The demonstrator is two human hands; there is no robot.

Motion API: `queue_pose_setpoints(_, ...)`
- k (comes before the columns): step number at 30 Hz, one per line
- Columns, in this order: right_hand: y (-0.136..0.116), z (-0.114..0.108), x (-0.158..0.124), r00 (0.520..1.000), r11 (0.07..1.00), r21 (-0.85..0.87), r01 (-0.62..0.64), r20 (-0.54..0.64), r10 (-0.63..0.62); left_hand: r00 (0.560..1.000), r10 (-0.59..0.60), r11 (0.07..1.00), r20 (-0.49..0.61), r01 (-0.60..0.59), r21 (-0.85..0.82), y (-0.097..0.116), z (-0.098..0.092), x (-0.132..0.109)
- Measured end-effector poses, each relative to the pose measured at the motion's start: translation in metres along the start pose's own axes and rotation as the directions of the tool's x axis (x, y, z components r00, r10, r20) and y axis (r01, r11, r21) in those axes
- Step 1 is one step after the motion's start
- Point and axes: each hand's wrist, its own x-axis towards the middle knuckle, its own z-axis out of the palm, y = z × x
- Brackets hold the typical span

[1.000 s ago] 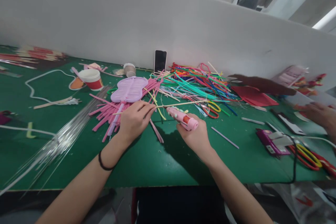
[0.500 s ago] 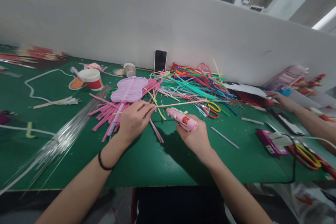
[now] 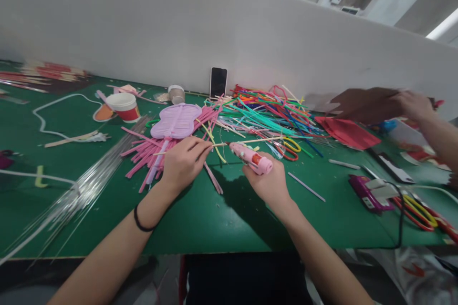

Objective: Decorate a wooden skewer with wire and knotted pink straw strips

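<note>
Here the thin stick [image 3: 264, 140] is pinched by fingers of the left hand [image 3: 184, 163], pointed rightward; the pink glue gun [image 3: 246, 154], clasped in the right hand [image 3: 270, 186], is aimed near those fingers

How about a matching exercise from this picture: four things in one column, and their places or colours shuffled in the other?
1. stick
2. larger cup
3. phone
4. glue gun

A. upright by the wall
B. in the right hand
C. white and red
D. in the left hand

Right pairs: 1-D, 2-C, 3-A, 4-B.
</note>
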Motion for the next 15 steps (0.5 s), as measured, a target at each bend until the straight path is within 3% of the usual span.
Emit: queue_pose_setpoints(15,-0.0018,-0.0014,0.0,0.999,1.0,-0.014,0.008,0.032,-0.007,1.0,0.003,1.0,0.001,-0.003,-0.008,-0.0005,0.0003,0.0001)
